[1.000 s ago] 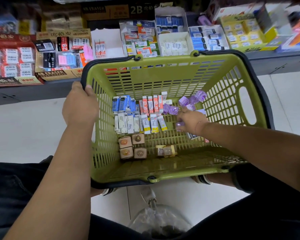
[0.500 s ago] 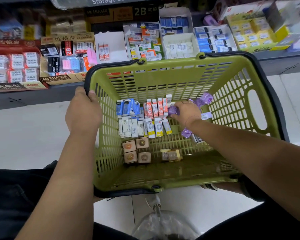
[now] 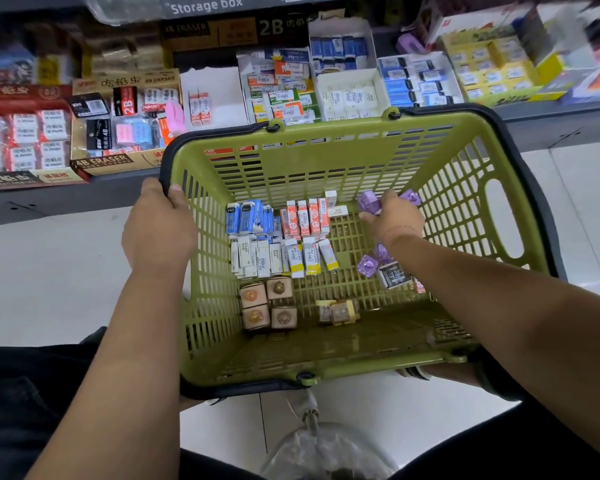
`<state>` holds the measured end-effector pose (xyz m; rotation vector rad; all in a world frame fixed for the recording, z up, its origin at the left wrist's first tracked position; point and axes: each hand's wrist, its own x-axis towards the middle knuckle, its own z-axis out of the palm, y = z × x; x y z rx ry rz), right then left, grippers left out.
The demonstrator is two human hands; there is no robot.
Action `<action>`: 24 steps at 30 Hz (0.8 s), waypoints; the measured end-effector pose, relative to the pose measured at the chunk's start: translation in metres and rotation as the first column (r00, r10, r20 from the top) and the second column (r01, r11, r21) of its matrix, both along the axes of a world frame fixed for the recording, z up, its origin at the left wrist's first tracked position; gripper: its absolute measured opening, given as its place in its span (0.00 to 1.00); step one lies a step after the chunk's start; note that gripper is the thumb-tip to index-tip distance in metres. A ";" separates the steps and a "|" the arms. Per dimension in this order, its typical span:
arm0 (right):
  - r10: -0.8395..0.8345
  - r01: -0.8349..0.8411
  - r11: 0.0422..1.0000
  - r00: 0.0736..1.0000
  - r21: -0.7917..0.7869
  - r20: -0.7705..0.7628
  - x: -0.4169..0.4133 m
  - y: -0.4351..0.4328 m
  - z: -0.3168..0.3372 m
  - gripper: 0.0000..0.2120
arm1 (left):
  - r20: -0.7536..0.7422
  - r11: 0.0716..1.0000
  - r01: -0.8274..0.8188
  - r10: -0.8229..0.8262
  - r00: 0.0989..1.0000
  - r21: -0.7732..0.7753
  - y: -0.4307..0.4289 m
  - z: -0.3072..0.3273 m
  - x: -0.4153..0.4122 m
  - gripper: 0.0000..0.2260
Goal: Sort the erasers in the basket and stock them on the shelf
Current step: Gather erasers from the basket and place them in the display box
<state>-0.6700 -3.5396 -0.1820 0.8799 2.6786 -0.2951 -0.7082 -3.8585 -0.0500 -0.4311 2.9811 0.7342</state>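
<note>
The erasers [image 3: 293,252] lay sorted in rows on the bottom of the green basket [image 3: 329,161]. Blue ones [image 3: 246,216] were at the far left with red-and-white ones [image 3: 305,218] beside them. White ones [image 3: 257,258] and yellow-banded ones [image 3: 307,259] filled the nearer row, and four tan cube boxes [image 3: 267,306] sat closest to the person.

The right hand [image 3: 394,216] was down inside the basket at the far right, its fingers curled round purple cubes [image 3: 368,202]. More of these lay loose under the wrist, beside a small dark box [image 3: 394,273]. The left hand [image 3: 158,226] clutched the basket's left rim.

The basket hung just in front of a low grey shelf [image 3: 84,199], above a pale tiled floor [image 3: 49,265]. The shelf was crowded with open cartons of erasers. One tan carton [image 3: 101,163] read "4B ERASER" on its front. A black and yellow carton [image 3: 243,29] further back showed a large "2B" and a smaller "4B ERASER". A sign [image 3: 207,6] overhead read "Storage box". The smaller labels were too blurred to read.
</note>
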 end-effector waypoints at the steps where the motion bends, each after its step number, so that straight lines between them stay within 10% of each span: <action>1: -0.016 0.016 1.000 1.000 -0.012 -0.012 -0.003 0.000 0.001 0.23 | 0.001 1.000 0.000 0.000 1.000 0.001 0.000 0.000 0.000 0.15; 24: -0.098 0.084 0.982 0.992 -0.170 -0.080 0.005 0.015 -0.005 0.15 | 0.013 0.999 -0.036 0.037 0.999 -0.016 0.003 0.004 0.002 0.14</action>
